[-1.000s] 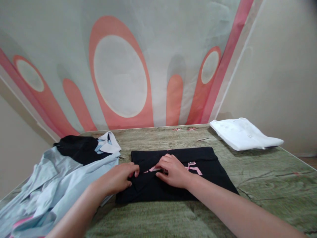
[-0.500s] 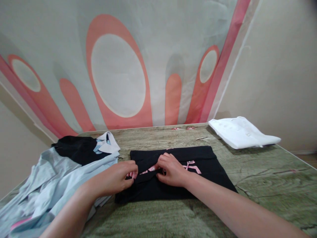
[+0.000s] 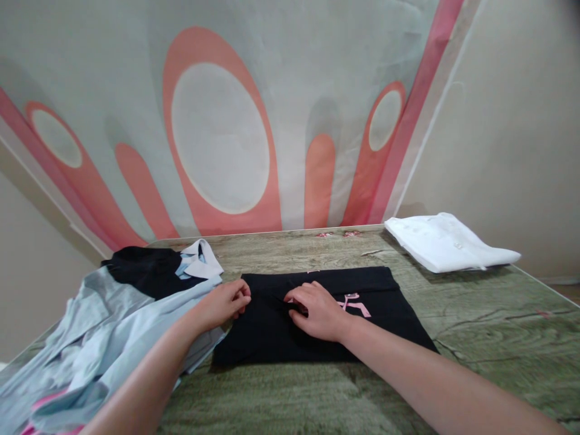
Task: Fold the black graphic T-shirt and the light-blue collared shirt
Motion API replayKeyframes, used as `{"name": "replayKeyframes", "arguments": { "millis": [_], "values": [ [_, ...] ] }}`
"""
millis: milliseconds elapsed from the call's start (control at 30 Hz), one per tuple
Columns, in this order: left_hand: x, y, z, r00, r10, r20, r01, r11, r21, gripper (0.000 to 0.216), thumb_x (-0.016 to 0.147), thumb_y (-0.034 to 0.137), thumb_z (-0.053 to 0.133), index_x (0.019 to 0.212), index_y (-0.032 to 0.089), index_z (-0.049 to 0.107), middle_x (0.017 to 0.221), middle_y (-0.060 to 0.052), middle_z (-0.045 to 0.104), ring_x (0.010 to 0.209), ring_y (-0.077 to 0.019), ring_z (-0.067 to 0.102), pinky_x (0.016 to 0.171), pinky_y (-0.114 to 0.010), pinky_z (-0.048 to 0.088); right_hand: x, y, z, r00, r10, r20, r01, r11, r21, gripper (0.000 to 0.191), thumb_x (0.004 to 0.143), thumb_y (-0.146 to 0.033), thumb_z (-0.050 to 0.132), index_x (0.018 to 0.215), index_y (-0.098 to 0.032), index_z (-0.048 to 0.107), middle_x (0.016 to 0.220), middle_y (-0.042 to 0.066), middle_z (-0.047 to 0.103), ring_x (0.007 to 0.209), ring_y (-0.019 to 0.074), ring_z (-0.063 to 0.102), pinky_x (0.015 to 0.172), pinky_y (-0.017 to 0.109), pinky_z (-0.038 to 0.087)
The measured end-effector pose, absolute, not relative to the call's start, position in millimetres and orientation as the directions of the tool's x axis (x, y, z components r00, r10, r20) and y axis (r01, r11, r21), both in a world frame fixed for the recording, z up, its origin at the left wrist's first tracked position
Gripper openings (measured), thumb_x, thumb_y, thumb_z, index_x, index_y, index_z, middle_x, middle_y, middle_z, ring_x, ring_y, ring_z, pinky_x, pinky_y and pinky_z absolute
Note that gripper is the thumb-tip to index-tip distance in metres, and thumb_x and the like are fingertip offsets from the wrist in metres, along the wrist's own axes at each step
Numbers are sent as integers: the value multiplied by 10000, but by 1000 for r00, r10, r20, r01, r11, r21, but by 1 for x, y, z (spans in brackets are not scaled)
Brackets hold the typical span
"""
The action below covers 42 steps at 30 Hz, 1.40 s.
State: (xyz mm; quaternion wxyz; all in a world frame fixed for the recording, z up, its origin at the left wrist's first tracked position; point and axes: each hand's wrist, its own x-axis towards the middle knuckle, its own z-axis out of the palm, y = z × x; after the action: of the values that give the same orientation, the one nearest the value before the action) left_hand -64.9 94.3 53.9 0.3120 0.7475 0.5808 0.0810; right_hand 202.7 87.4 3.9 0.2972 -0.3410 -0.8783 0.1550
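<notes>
A folded black garment (image 3: 371, 344) with a pink print lies flat on the table in front of me. My left hand (image 3: 224, 304) is at its left edge, thumb and fingers closed in a pinch on the cloth there. Over the middle of the garment, my right hand (image 3: 319, 311) grips a bit of the black fabric between thumb and curled fingers. Part of the pink print (image 3: 356, 305) shows just beyond the right hand; the rest is covered by cloth and that hand.
On the left lies a loose heap of light blue-grey clothing (image 3: 111, 320), with a black piece (image 3: 145, 272) and a white collar (image 3: 203, 261) on top. A folded white garment (image 3: 446, 241) rests at the back right of the wood-patterned table (image 3: 493, 338), near the patterned backdrop (image 3: 290, 78).
My left hand has moved slightly up along the garment's left edge. Black cloth now covers the left part of the pink print. The right hand stays almost in place.
</notes>
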Motion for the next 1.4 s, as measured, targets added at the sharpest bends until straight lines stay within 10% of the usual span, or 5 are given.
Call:
{"name": "replayKeyframes", "arguments": {
  "millis": [567, 733, 1400],
  "values": [
    [-56, 103, 34, 264, 964, 31, 843, -246, 478, 186, 827, 332, 527, 896, 201, 641, 765, 10, 660, 705, -171, 597, 655, -262, 410, 217, 103, 4, -484, 792, 372, 434, 586, -684, 238, 778, -36, 553, 808, -222, 698, 788, -8, 671, 763, 139, 595, 724, 268, 433],
    [-54, 102, 34, 358, 934, 17, 829, -326, 454, 335, 851, 339, 519, 1145, 248, 653, 863, -10, 652, 740, -168, 587, 712, -278, 428, 224, 108, -1, -619, 693, 369, 431, 693, -578, 220, 722, -95, 655, 857, -255, 722, 817, -16, 680, 806, 154, 588, 769, 290, 419],
    [-48, 101, 33, 306, 950, 67, 834, -302, 462, 121, 879, 324, 472, 843, 218, 518, 766, 17, 603, 719, -177, 582, 675, -270, 396, 217, 101, -5, -560, 733, 386, 519, 674, -525, 58, 792, -219, 693, 765, -202, 644, 806, -1, 621, 816, 155, 531, 762, 294, 359]
  ]
}}
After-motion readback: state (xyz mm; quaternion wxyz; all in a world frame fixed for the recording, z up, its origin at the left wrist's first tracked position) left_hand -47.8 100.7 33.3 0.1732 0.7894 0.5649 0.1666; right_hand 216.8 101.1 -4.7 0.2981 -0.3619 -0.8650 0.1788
